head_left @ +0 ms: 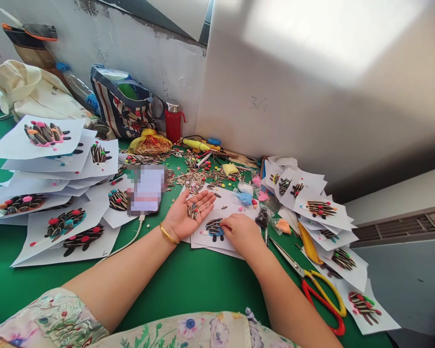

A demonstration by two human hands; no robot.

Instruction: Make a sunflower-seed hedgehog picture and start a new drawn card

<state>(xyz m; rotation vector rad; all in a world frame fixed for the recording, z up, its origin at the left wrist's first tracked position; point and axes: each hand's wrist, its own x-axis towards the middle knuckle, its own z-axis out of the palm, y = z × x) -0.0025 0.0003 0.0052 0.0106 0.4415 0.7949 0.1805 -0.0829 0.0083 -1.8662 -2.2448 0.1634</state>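
My left hand (194,212) is turned palm up and slightly cupped, holding a small pile of sunflower seeds (193,210). Beside it, my right hand (241,234) is closed in a pinch at the edge of a hedgehog picture (215,227). That picture has a blue base with rows of striped seeds and dark feet, on white paper (203,241). Whatever the right fingertips pinch is hidden or too small to name. Loose seeds (192,176) and small coloured balls are scattered beyond both hands.
Stacked hedgehog pictures stand left (54,169) and right (317,208). A phone (147,188) with a cable lies left of my hand. Scissors (308,275) and a yellow comb-like tool (309,244) lie right. Bagged coloured clay (244,197), a red flask (173,123) and bags are farther back.
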